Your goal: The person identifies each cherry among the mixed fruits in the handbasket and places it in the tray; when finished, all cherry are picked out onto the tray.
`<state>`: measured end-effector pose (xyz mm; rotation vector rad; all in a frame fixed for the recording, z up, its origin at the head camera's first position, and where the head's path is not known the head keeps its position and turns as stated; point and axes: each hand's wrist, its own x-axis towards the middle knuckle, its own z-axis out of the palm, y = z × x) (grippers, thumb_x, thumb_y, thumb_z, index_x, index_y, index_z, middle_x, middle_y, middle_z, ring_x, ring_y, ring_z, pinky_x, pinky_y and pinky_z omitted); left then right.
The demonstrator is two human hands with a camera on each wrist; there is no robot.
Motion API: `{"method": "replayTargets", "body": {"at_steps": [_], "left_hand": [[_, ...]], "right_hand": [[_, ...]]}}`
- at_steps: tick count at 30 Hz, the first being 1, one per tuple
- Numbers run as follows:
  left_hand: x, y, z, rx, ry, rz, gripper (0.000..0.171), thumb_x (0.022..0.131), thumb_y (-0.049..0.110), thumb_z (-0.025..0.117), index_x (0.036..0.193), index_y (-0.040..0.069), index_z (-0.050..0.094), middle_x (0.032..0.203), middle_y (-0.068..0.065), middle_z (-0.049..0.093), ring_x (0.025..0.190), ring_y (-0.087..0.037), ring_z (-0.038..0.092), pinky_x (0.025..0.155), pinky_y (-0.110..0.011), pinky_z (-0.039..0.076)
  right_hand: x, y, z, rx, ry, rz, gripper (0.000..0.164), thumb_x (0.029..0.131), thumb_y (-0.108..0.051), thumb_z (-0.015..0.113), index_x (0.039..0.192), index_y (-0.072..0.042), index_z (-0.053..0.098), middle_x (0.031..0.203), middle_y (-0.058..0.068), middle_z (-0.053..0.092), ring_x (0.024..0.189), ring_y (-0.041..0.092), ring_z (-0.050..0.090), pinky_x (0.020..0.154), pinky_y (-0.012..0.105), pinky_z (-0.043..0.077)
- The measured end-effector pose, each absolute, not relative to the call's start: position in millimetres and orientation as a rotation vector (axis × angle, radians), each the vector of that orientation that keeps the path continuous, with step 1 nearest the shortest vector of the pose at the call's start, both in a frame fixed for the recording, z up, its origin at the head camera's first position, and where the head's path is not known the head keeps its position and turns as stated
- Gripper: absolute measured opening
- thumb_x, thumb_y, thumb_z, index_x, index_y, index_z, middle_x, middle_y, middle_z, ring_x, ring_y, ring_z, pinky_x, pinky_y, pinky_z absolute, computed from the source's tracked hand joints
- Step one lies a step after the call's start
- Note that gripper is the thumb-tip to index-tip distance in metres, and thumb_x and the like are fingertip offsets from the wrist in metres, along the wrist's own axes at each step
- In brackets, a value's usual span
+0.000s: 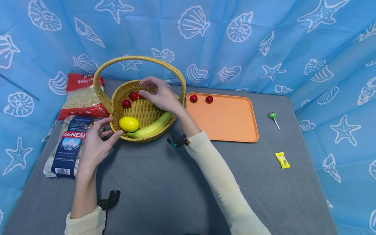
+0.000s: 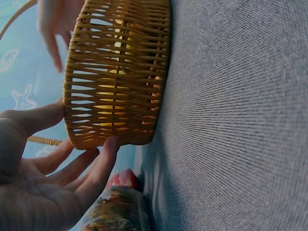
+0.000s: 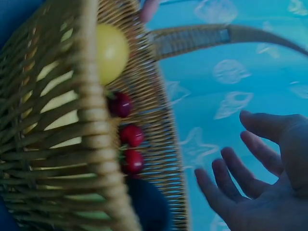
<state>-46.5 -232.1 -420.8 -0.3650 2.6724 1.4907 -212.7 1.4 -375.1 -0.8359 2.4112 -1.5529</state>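
Observation:
A wicker basket (image 1: 141,140) with a tall hoop handle stands at the back left of the table. My left hand (image 1: 98,143) holds its near left side, thumb and fingertips against the woven wall in the left wrist view. Over the far part of the basket hovers my right hand (image 1: 161,96); its fingers are spread and loosely bent around nothing in the right wrist view. Inside lie a lemon (image 1: 129,124), a greenish-yellow banana (image 1: 152,127) and three red cherries (image 3: 132,135). A dark rounded thing (image 3: 149,202) beside the cherries is partly hidden by the rim.
Right of the basket lies an orange tray (image 1: 226,120) with two cherries (image 1: 209,99) near its far edge. Further right are a green-wrapped lollipop (image 1: 272,116) and a yellow-wrapped candy (image 1: 282,160). A blue Agnesi bag (image 1: 69,147) and a red-and-clear bag (image 1: 83,96) lie left.

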Motion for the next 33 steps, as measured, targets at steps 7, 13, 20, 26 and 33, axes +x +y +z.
{"method": "replayTargets", "body": {"at_steps": [7,13,20,26,33], "left_hand": [[-47,-232,-420,-0.377,2.664,1.491,0.07,0.105,0.036,0.073,0.166,0.019,0.042,0.175,-0.017,0.036,0.144,-0.048,0.058,0.084,-0.015,0.06],[-47,-232,-420,-0.387,2.664,1.477,0.071,0.105,0.037,0.072,0.166,0.019,0.041,0.175,-0.016,0.036,0.145,-0.048,0.058,0.099,-0.04,0.064],[-48,-231,-420,-0.377,2.664,1.481,0.071,0.105,0.04,0.072,0.166,0.019,0.041,0.175,-0.016,0.036,0.145,-0.048,0.057,0.105,-0.057,0.06],[-48,-231,-421,-0.384,2.673,1.473,0.071,0.105,0.04,0.072,0.166,0.019,0.041,0.174,-0.017,0.038,0.145,-0.048,0.057,0.105,-0.058,0.06],[-48,-231,-421,-0.374,2.684,1.464,0.071,0.105,0.039,0.072,0.166,0.019,0.041,0.176,-0.016,0.037,0.145,-0.048,0.058,0.106,-0.058,0.06]], "right_hand": [[-234,-21,-392,-0.754,2.447,-1.458,0.047,0.107,-0.026,0.071,0.145,-0.002,0.06,0.15,0.018,0.064,0.143,0.034,0.06,0.124,0.041,0.05],[-242,-33,-391,-0.661,2.416,-1.435,0.047,0.108,-0.033,0.068,0.146,-0.006,0.06,0.153,0.015,0.062,0.147,0.03,0.057,0.121,0.037,0.05],[-245,-40,-394,-0.588,2.402,-1.45,0.042,0.109,-0.04,0.065,0.141,-0.013,0.065,0.152,0.006,0.063,0.147,0.02,0.056,0.119,0.033,0.051],[-244,-43,-395,-0.579,2.363,-1.442,0.04,0.111,-0.043,0.059,0.138,-0.014,0.065,0.147,0.006,0.066,0.138,0.02,0.061,0.112,0.034,0.054],[-238,-46,-400,-0.577,2.347,-1.371,0.035,0.114,-0.028,0.056,0.141,-0.007,0.063,0.143,0.011,0.067,0.133,0.022,0.063,0.108,0.034,0.056]]}}
